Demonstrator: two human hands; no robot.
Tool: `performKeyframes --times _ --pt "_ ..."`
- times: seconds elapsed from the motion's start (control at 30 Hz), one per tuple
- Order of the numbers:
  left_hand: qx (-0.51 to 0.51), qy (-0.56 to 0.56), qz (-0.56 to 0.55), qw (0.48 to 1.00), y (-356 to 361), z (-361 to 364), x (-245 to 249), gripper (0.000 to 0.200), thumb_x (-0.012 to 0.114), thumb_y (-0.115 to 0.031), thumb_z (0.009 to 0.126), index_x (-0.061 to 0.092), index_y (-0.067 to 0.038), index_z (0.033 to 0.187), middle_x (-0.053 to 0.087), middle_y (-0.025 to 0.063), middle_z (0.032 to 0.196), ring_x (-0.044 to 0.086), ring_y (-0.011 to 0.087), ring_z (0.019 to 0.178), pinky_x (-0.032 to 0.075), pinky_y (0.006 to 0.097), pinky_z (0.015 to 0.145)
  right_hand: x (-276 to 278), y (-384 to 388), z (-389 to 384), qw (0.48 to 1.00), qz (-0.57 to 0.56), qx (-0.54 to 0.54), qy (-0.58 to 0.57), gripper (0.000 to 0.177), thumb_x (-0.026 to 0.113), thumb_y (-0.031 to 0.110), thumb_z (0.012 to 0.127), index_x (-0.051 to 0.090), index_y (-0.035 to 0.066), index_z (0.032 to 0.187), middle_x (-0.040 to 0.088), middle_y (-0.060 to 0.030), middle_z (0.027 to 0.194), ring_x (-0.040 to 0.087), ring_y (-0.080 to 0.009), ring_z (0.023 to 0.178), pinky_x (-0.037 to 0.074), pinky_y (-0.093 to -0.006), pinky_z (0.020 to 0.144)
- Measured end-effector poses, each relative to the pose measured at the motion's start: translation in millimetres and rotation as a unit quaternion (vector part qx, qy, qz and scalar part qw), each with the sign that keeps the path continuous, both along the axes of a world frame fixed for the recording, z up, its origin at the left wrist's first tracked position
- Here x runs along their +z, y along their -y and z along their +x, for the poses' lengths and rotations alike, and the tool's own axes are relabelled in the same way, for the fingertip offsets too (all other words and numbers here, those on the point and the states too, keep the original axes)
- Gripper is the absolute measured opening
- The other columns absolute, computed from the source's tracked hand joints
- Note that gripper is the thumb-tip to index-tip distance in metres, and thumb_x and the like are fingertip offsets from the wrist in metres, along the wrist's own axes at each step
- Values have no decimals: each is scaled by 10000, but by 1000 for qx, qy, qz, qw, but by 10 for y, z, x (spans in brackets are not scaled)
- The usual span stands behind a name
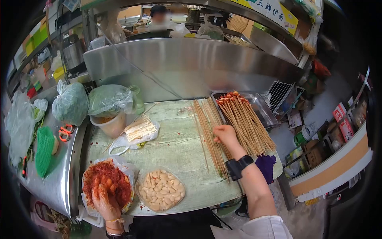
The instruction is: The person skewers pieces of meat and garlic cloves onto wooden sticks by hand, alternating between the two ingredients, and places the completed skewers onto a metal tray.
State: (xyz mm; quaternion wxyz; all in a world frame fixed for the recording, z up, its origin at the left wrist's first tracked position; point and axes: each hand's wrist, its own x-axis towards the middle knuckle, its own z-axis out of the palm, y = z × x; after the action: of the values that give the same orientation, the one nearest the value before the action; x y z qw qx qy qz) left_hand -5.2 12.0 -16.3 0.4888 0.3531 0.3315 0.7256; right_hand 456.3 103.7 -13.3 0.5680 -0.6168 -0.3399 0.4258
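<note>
My left hand [105, 199] lies in a lined bowl of red chili paste [89, 179], its fingers stretched out and smeared red. Pale orange pieces sit in the paste by the fingertips. Just right of that bowl is a clear container of peeled garlic cloves [161, 189]. My right hand [225, 135] is closed, fingertips pinched together above loose bamboo skewers [207, 143]; what the fingers hold, if anything, is too small to tell. Beyond it, many skewers tipped with red-coated pieces [244, 119] lie in a bunch, their tips over a metal tray [262, 107].
Enoki mushrooms [139, 129] rest on a plastic bag near a white tub [111, 126]. Orange-handled scissors [65, 132] and a green mesh sleeve [45, 151] are on the steel counter at left. A steel panel [179, 63] borders the table's back. A purple cloth [265, 168] hangs at the right edge.
</note>
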Motion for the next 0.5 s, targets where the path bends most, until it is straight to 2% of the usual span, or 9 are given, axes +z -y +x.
performKeyframes --times 0.03,0.07,0.13,0.2,0.23,0.3,0.33,0.4,0.5 --pt "-1 0 -1 1000 6 19 30 425 513 -135 930 393 15 1309 490 129 1278 531 237 1109 436 370 937 8 15 -55 948 -61 18 311 294 639 227 796 650 -46 904 660 -186 821 642 -333 735 515 -412 674" --pt "1 0 -1 1000 10 6 30 425 513 -135 930 393 15 1309 490 129 1278 531 237 1109 436 370 937 15 22 -96 799 -115 35 590 312 656 229 760 656 -63 871 650 -232 824 638 -369 759 511 -424 703" --pt "0 7 -23 1000 15 -17 -4 416 517 -134 929 404 18 1300 504 125 1257 534 236 1107 443 368 934 -178 -97 -44 797 -155 33 583 313 669 218 704 661 -70 826 620 -283 846 617 -407 813 496 -436 746" --pt "16 16 -27 999 14 14 1 386 514 -121 929 424 13 1280 529 128 1220 557 225 1069 469 356 896 -353 -183 33 768 -133 6 626 271 724 193 642 669 -42 764 642 -212 694 640 -328 614 517 -387 645" --pt "26 23 -29 999 8 29 24 357 512 -107 929 444 7 1260 554 131 1183 580 214 1030 494 344 859 -347 -174 67 768 -131 9 627 271 724 193 642 669 -42 764 642 -212 694 640 -328 614 517 -387 645" --pt "20 26 -28 999 9 46 80 355 515 -106 927 447 5 1257 557 130 1180 580 213 1032 494 341 861 -68 -91 21 854 -185 60 482 206 653 173 712 673 -29 750 649 -187 682 653 -302 655 507 -373 664" --pt "12 28 -28 999 17 57 106 354 518 -104 925 449 3 1255 559 129 1178 579 211 1035 495 338 863 -35 -71 38 853 -185 63 484 206 653 173 712 673 -29 750 649 -187 682 653 -302 655 507 -373 664" --pt "12 32 -39 999 30 48 125 342 518 -95 923 459 4 1246 566 125 1167 579 209 1035 492 340 869 -8 -23 90 913 -191 40 357 171 662 156 716 666 -13 693 633 -122 584 637 -221 535 499 -324 608" --pt "11 43 -24 999 0 2 7 310 518 -92 925 485 11 1215 579 118 1151 591 200 1008 497 328 860 64 15 112 923 -183 38 337 168 663 143 751 659 -18 701 639 -111 599 617 -167 493 483 -303 540"
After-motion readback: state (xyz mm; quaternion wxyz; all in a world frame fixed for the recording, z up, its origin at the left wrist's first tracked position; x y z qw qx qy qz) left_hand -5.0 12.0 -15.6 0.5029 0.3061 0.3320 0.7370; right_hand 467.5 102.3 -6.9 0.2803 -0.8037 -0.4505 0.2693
